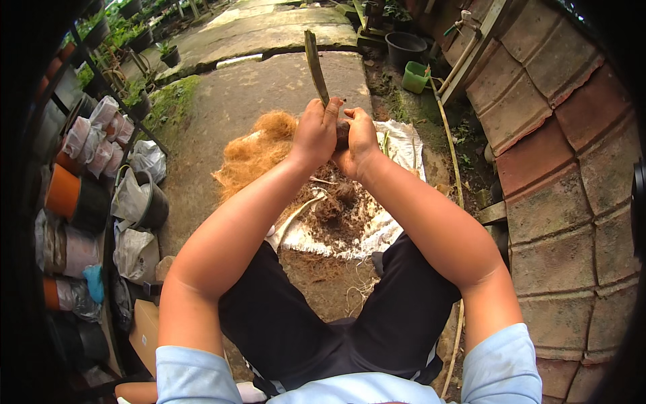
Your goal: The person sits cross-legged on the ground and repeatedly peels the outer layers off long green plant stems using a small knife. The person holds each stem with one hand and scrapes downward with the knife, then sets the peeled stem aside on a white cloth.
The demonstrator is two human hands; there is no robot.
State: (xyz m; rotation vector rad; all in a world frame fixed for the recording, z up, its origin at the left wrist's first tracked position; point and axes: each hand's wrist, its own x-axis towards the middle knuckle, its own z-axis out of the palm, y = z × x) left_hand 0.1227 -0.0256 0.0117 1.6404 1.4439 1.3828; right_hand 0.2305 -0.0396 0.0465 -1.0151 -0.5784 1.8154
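My left hand [314, 132] is closed round the lower end of a long, dark, weathered strip [315, 65], which looks like wood or a dried stalk and points up and away. My right hand [362, 142] cups a dark brown clump [343, 132] between the two hands. Its underside is hidden by my fingers and palm. Below them, loose dark soil or potting mix [330, 217] lies on a frayed white woven sack [391, 230]. A heap of orange-brown coconut-like fibre [252, 151] sits left of my hands. A pale dry strip of leaf [298, 214] crosses the sack.
On the left, a rack holds plastic-wrapped pots [98, 136], beside a dark bucket [154, 202] and a cardboard box [144, 333]. Clay roof tiles [555, 242] line the right side. A hose-like pole [449, 146], green container [415, 77] and black tub [405, 48] stand farther off.
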